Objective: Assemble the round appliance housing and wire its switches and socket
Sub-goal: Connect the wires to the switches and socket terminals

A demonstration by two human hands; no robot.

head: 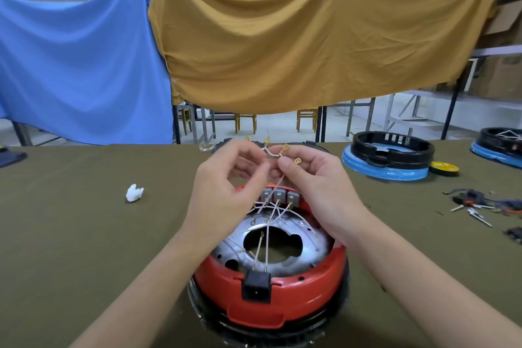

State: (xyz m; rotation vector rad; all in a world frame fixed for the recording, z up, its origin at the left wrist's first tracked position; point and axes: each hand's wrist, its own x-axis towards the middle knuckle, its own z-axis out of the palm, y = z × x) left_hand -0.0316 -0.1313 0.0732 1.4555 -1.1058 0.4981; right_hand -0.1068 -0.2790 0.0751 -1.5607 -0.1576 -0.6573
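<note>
A person's two bare arms reach in from the bottom of the frame over a green cloth-covered surface. At lower centre sits the round red housing, open side up, showing a metal plate with a large hole inside it. A black socket is seated in the near rim, and three grey switches stand side by side in the far rim. Thin white wires rise from the switches and plate to the hands, which are raised just above the far rim. The left hand has its fingers curled and its grip pinched on the bundle; the right hand pinches the wires too, thumb against fingertips, with small brass connectors fanning out above. Held up like this, the ends look separated for sorting — likely to pick which one goes to which switch. No connector here is yet pushed onto anything. At left lies a small white scrap. At right, well apart from the work, stands a black housing on a blue base, a yellow-and-black disc just beside it, another housing at the frame edge, and loose parts and wires. Blue cloth and mustard cloth hang across the background.
</note>
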